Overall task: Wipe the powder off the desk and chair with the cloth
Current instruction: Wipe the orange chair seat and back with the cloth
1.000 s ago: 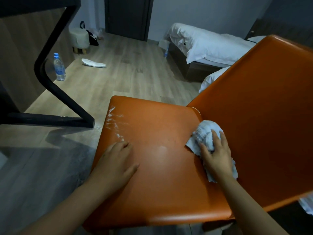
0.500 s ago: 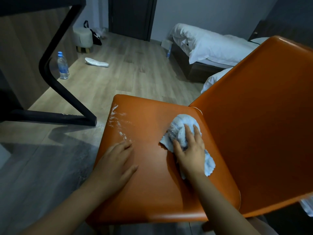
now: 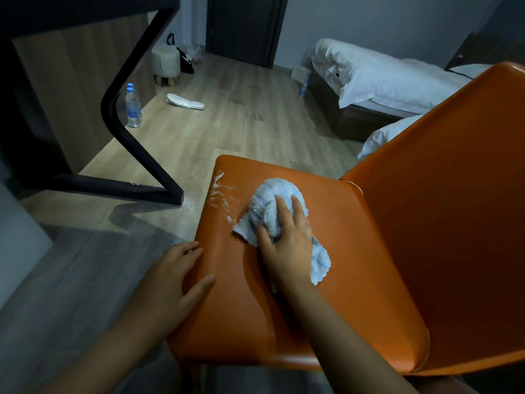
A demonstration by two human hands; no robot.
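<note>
1. Right hand lies palm-down on a bunched pale-blue cloth, fingers spread and pressing it onto the seat of the orange chair; a loose tail of the cloth shows beside the wrist.
2. Left hand lies flat and released on the near-left edge of the seat, grasping nothing; judged to be steadying the chair.
3. Powder remains as white streaks and specks along the far-left edge of the seat, just beside the cloth's leading fold and partly touching it.
4. Seat behind and to the right of the cloth shows no visible powder, so that part appears wiped; the residue at the left edge is what is left on the chair, as far as the view shows.
5. Backrest rises at the right, smooth and with no powder visible on it.
6. Bench shows only as a dark underside and an angled black leg at upper left; its top is out of view, so its state cannot be told.
7. A few white specks lie on the wood-plank floor by the foot of the leg.
8. Room beyond: two water bottles, a white slipper, a round stool, a dark door, and a bed with white bedding.
</note>
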